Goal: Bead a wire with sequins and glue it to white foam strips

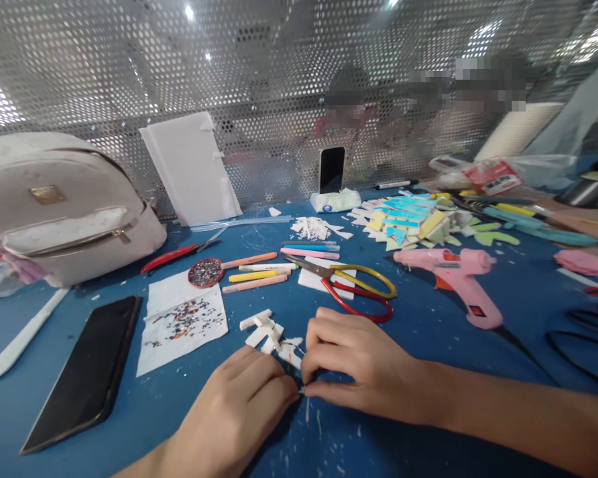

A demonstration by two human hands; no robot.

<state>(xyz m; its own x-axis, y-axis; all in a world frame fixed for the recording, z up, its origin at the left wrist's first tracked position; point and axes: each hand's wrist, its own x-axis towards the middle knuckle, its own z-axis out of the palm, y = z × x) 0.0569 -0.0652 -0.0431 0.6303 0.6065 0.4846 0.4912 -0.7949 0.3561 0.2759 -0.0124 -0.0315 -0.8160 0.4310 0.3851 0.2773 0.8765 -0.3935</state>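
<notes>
My left hand (242, 401) and my right hand (361, 365) meet at the front middle of the blue table, fingertips pinched close together. Whatever lies between them is tiny and mostly hidden; only a pale speck shows. Just beyond my fingers is a small heap of cut white strips (264, 330), some partly covered by my hands. Thin coloured shavings (319, 421) are scattered on the tabletop in front of my right hand. Scissors with one yellow and one red handle (361, 282) rest behind my right hand, their blades over a white piece.
Several coloured markers (259, 275) lie behind the strips. A pink glue gun (453, 275) sits at right, its cord trailing forward. Left are a black phone (84, 372), a paper sheet with glitter (206, 332), red-handled pliers (169, 257) and a white backpack (60, 206). Paper scraps (418, 216) are piled behind.
</notes>
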